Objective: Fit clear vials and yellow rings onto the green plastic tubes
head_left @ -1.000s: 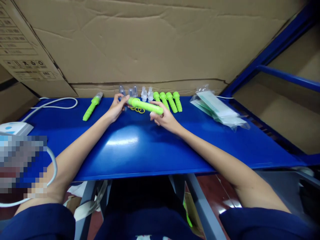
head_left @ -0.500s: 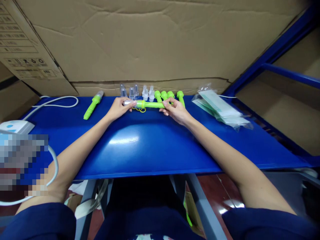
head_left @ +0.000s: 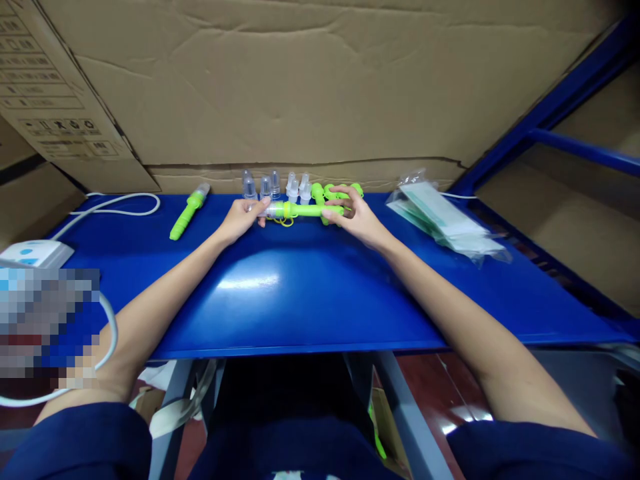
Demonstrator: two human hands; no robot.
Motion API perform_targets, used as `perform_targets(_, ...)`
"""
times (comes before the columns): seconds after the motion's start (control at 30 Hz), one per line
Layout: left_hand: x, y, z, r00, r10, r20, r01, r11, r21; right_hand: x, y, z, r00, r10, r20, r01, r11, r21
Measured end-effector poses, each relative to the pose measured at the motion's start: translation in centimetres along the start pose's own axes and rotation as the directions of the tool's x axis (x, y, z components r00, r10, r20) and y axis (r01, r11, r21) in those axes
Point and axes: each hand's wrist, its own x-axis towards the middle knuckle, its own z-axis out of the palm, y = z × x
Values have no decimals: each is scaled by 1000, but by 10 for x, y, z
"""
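Looking down at a blue bench (head_left: 320,290) backed by brown cardboard (head_left: 280,93). Between both hands, near the back of the bench and roughly level from left to right: a lime-green tube (head_left: 306,211) with a clear cap (head_left: 276,210) at its left end. Left hand (head_left: 240,219) with its grip closed, thumb and fingers pinching the clear cap. Right hand (head_left: 363,220) at the tube's other end, grip loosely curled with fingers spread; cannot tell whether firmly closed on it. Just below the tube, yellow rings (head_left: 287,226), partly hidden. Farther back, from left to right: loose clear caps (head_left: 265,187), small whitish nozzles (head_left: 305,192), then green tubes (head_left: 319,192), partly covered by the right hand. Well apart on the left, lying slanted, a capped green tube (head_left: 185,217); beyond, a white device (head_left: 35,252) beside a looping cable (head_left: 127,196). On the right, a clear plastic bag (head_left: 445,217) with flat white and green contents.
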Motion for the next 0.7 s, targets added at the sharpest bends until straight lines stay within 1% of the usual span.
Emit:
perform_targets(0.07, 0, -1, 2, 1000, -10, 14, 11, 1000, -20, -1, -2, 1, 996, 71, 53, -73, 997, 40)
perform_targets(0.1, 1, -2, 2, 1000, -18, 22, 18, 999, -30, -1, -4, 0, 993, 85, 78, -89, 995, 42)
perform_targets(0.13, 1, -3, 3, 999, -24, 27, 26, 999, -40, -1, -5, -1, 994, 76, 81, -79, 996, 38)
perform_targets(0.17, 2, -5, 3, 999, -29, 26, 31, 998, -49, -1, -7, -4, 997, 48, 58, -50, 998, 32)
perform_targets(0.27, 4, -11, 1, 999, -44, 6, 44, 995, -95, 2, -7, -13, 995, -43, -87, 46, 998, 32)
perform_targets(0.43, 7, -14, -1, 991, -133, 16, 133, 959, -250, 11, 5, -29, 968, -55, -244, 64, 997, 30)
perform_targets(0.5, 10, -12, 2, 988, -155, 23, 156, 950, -269, 15, 11, -35, 950, -61, -306, 64, 998, -1)
perform_targets(0.6, 19, -5, 10, 987, -162, 18, 162, 972, -170, 20, 19, -43, 933, -86, -351, 56, 994, -93)
perform_targets(0.7, 34, 2, 23, 991, -116, -64, 118, 993, 32, 21, 23, -47, 930, -107, -352, 56, 987, -151)
